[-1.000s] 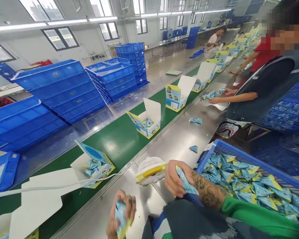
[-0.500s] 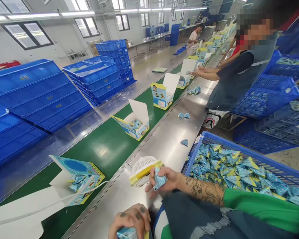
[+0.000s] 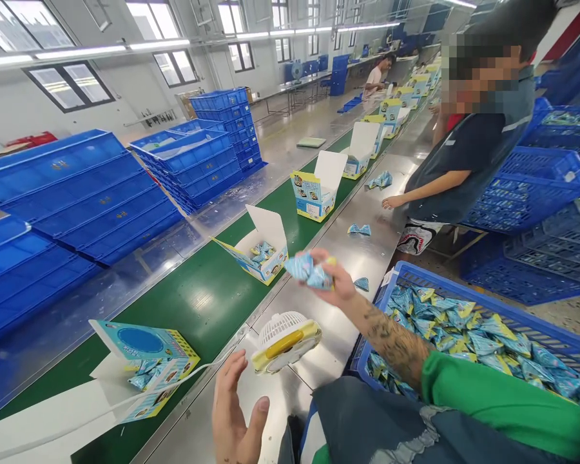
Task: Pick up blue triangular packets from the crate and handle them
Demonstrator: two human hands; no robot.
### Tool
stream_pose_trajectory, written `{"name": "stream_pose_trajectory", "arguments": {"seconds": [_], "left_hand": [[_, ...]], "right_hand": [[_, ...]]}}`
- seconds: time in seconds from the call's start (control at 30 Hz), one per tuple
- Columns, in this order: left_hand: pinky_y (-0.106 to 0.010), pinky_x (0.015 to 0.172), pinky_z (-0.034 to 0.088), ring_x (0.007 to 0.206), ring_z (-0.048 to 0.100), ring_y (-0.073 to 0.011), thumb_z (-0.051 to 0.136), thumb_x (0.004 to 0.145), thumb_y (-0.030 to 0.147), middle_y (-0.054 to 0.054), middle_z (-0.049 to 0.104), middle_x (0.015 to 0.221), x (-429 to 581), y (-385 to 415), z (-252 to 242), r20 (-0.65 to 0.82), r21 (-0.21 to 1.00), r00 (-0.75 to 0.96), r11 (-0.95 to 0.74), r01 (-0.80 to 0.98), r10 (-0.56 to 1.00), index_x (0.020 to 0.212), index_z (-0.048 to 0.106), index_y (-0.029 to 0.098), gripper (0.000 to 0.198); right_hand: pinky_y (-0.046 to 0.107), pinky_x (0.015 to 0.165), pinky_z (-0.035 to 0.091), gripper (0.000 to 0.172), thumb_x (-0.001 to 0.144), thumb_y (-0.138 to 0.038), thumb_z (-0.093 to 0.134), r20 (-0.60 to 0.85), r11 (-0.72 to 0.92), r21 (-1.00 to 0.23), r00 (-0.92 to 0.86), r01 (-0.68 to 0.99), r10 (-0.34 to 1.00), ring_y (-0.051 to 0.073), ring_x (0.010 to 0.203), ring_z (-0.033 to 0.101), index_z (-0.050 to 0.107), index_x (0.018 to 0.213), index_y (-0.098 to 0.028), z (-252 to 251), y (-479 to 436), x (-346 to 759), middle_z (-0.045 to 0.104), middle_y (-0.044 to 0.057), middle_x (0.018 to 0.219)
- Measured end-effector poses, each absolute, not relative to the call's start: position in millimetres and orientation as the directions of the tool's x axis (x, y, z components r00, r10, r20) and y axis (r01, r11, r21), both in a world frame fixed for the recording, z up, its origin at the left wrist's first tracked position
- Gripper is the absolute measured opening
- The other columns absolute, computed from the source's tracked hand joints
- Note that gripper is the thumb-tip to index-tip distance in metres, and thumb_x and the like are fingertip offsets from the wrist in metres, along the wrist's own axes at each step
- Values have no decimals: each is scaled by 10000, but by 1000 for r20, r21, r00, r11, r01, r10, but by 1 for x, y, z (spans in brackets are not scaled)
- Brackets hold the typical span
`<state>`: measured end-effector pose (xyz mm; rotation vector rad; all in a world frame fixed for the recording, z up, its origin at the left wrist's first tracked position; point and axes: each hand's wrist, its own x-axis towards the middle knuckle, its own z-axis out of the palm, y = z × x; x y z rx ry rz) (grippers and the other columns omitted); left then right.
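Note:
My right hand is closed round blue triangular snack packets, held up over the steel ledge near an open carton on the green belt. That carton has a few packets inside, and its white flap stands up. My left hand is empty, with thumb and fingers spread, low beside a small white and yellow fan. Left of it sits another open carton with blue packets in it, a white cable crossing its front. A blue crate full of packets stands by my right forearm.
Loose packets lie along the steel ledge. More cartons line the green belt further off. A co-worker stands at the right of the line. Stacked blue crates fill the left side.
My right hand has moved forward and up with packets, toward the belt. My left hand, earlier closed round packets, is now empty and spread. The co-worker's arm has come back from the cartons.

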<state>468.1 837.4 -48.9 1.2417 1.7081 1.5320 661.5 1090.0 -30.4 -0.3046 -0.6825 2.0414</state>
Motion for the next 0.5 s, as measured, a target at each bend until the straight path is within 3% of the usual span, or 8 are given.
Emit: {"name": "stream_pose_trajectory", "arguments": {"seconds": [0.03, 0.07, 0.13, 0.27, 0.33, 0.4, 0.47, 0.5], "left_hand": [[-665, 1249, 338, 1508, 420, -395, 719, 919, 480, -63, 513, 1565, 470, 835, -46, 117, 976, -437, -20, 219, 892, 1351, 616, 415, 448], [-668, 1253, 321, 1525, 392, -394, 716, 918, 499, -51, 498, 1574, 473, 834, -44, 68, 981, -421, 17, 194, 905, 1329, 624, 427, 428], [-667, 1242, 319, 1534, 380, -395, 717, 916, 510, -53, 500, 1569, 479, 832, -40, 48, 973, -390, 46, 228, 920, 1301, 640, 425, 401], [-671, 1213, 344, 1518, 401, -395, 698, 935, 488, -88, 521, 1553, 477, 822, -42, 74, 948, -370, 50, 315, 926, 1284, 656, 381, 368], [-658, 1178, 386, 1471, 447, -404, 708, 916, 518, -104, 549, 1528, 471, 813, -49, -4, 946, -401, 133, 295, 916, 1259, 670, 355, 382], [-650, 1155, 406, 1386, 507, -419, 724, 872, 591, -126, 568, 1506, 466, 803, -58, -149, 932, -425, 271, 242, 893, 1243, 682, 319, 462], [-654, 1147, 401, 1291, 557, -420, 720, 839, 660, -151, 597, 1464, 464, 797, -70, -278, 900, -408, 385, 207, 869, 1234, 687, 278, 550], [-652, 1147, 397, 1258, 573, -416, 715, 831, 681, -161, 623, 1427, 465, 796, -76, -315, 889, -379, 411, 203, 870, 1231, 687, 258, 583]], "right_hand": [[376, 863, 583, 484, 665, -389, 893, 107, -304, -639, -474, -706, 874, 204, 1021, 657, 662, 1078, -288, -17, 1118, 650, 701, 4, 1251], [413, 876, 592, 492, 725, -499, 799, 196, -94, -800, -406, -592, 893, 219, 1008, 657, 642, 1135, -277, -7, 1146, 636, 695, 36, 1219], [507, 971, 567, 591, 727, -509, 768, 192, -20, -896, -427, -444, 884, 261, 1033, 656, 641, 1243, -251, 0, 1194, 603, 698, 74, 1195], [564, 1208, 387, 618, 675, -334, 865, 79, 44, -993, -357, -106, 931, 319, 1321, 533, 683, 1243, -170, -29, 1236, 580, 627, 167, 1446], [501, 1139, 456, 506, 746, -334, 814, 50, 59, -998, -279, 26, 959, 288, 1260, 574, 694, 1209, -169, -54, 1227, 611, 661, 165, 1408], [396, 921, 542, 330, 847, -358, 695, 26, 53, -989, -188, 137, 982, 220, 1008, 645, 710, 1127, -183, -81, 1204, 669, 740, 113, 1184], [353, 836, 498, 157, 880, -331, 628, 12, 8, -957, 13, 289, 1000, 177, 810, 584, 686, 878, -185, -108, 1174, 747, 680, 38, 854], [354, 798, 461, 170, 885, -318, 611, 5, -50, -927, 146, 373, 989, 170, 746, 521, 636, 770, -196, -122, 1158, 788, 603, 10, 739]]}}
